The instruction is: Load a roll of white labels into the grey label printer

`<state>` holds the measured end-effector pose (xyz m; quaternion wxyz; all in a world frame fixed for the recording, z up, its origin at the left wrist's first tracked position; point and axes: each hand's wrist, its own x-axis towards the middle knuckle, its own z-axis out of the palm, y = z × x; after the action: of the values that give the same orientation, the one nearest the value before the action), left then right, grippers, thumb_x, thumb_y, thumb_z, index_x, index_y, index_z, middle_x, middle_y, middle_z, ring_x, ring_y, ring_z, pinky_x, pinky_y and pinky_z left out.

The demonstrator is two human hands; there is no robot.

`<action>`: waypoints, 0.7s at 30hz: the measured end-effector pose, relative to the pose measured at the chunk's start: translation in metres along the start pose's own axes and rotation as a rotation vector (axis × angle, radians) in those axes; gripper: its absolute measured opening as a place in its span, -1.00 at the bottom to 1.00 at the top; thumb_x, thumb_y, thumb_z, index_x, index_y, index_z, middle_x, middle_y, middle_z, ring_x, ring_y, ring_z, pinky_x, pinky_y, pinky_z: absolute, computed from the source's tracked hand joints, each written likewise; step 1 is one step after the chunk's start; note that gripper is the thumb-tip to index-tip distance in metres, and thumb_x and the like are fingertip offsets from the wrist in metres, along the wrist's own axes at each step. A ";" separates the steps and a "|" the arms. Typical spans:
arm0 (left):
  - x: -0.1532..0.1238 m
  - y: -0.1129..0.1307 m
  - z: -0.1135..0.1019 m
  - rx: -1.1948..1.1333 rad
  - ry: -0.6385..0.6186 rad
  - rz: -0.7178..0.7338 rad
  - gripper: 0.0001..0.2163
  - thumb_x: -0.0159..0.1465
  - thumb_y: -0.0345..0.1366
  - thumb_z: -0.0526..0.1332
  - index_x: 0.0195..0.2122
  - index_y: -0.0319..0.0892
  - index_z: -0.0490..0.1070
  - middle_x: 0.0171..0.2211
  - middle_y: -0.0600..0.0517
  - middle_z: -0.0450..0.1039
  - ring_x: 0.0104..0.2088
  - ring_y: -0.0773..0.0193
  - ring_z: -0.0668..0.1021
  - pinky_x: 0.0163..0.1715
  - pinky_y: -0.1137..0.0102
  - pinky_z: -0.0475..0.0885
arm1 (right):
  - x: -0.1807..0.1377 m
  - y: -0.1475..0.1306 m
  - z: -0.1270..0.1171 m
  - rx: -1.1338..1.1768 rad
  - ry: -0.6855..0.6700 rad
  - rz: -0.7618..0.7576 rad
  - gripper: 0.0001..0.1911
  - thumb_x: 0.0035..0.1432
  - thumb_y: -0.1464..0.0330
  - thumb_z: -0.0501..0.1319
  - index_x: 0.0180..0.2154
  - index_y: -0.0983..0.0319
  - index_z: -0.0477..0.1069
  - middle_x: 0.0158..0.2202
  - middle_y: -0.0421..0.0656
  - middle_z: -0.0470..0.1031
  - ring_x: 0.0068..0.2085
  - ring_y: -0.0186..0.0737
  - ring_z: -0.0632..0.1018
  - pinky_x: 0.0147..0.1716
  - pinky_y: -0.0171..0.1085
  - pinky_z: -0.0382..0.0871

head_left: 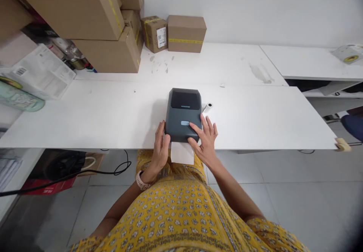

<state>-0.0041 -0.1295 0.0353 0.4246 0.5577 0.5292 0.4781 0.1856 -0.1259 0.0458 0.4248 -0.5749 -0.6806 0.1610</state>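
Note:
A dark grey label printer (183, 112) sits at the near edge of the white table (255, 119). A white label (182, 153) sticks out of its front slot and hangs past the table edge. My left hand (161, 148) rests against the printer's left front corner, fingers together and extended, touching it. My right hand (204, 138) lies on the printer's right front, fingers spread, the index finger reaching toward the small blue button (185, 123) on top. A white paper roll (208, 108) lies just behind the printer's right side.
Large cardboard boxes (107, 36) are stacked at the back left; two smaller boxes (185, 33) stand by the wall. Packaged goods (34, 74) lie at the left edge. A second white desk (312, 61) stands to the right. Black cables (85, 172) trail under the table.

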 end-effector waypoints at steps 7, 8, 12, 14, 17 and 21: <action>0.005 -0.012 0.007 -0.074 0.113 0.072 -0.43 0.44 0.12 -0.10 0.38 0.01 0.19 0.47 0.00 0.00 0.48 0.14 0.01 0.45 0.16 0.02 | -0.023 0.000 0.020 0.135 0.104 0.088 -0.34 0.40 -0.03 -0.08 0.43 -0.09 -0.14 0.50 -0.19 -0.04 0.50 -0.01 -0.04 0.42 0.31 -0.33; 0.006 -0.011 0.008 -0.079 0.122 0.075 -0.42 0.44 0.12 -0.12 0.37 0.00 0.20 0.48 0.01 -0.02 0.48 0.13 0.02 0.44 0.17 0.03 | -0.020 -0.003 0.018 0.140 0.097 0.080 -0.34 0.39 -0.04 -0.09 0.43 -0.09 -0.12 0.50 -0.20 -0.03 0.50 0.00 -0.04 0.42 0.30 -0.32; 0.021 0.003 0.008 -0.183 0.137 0.136 -0.39 0.44 0.15 -0.22 0.31 0.01 0.31 0.46 0.04 0.03 0.46 0.09 0.08 0.44 0.13 0.03 | 0.001 -0.012 -0.002 0.120 0.099 0.011 -0.34 0.38 -0.10 -0.15 0.41 -0.11 -0.05 0.47 -0.20 0.06 0.49 0.03 0.02 0.42 0.31 -0.31; 0.039 0.014 0.007 -0.262 0.145 0.180 -0.35 0.43 0.17 -0.25 0.25 -0.03 0.40 0.40 0.01 0.18 0.44 0.08 0.17 0.43 0.10 0.05 | 0.024 -0.019 -0.013 0.102 0.134 -0.047 -0.30 0.35 -0.15 -0.17 0.40 -0.09 0.01 0.44 -0.20 0.13 0.48 0.08 0.06 0.42 0.32 -0.32; 0.073 0.027 0.002 -0.329 0.174 0.230 -0.40 0.43 0.14 -0.13 0.15 -0.13 0.47 0.22 -0.09 0.46 0.31 0.07 0.40 0.36 0.09 0.19 | 0.075 -0.031 -0.025 0.104 0.203 -0.118 -0.24 0.30 -0.22 -0.16 0.36 -0.04 0.14 0.41 -0.19 0.19 0.45 0.17 0.12 0.38 0.37 -0.23; 0.108 0.018 -0.001 -0.222 0.187 0.115 -0.58 0.32 -0.03 0.20 0.11 -0.14 0.48 0.13 -0.13 0.52 0.16 0.06 0.52 0.17 0.13 0.39 | 0.161 -0.034 -0.029 0.109 0.321 -0.241 -0.20 0.32 -0.15 -0.33 0.34 0.09 0.18 0.42 -0.14 0.15 0.42 0.18 0.19 0.31 0.25 0.01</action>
<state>-0.0035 -0.0238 0.0624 0.4045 0.4899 0.4777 0.6068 0.1896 0.0043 0.1497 0.5745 -0.4838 -0.6582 0.0519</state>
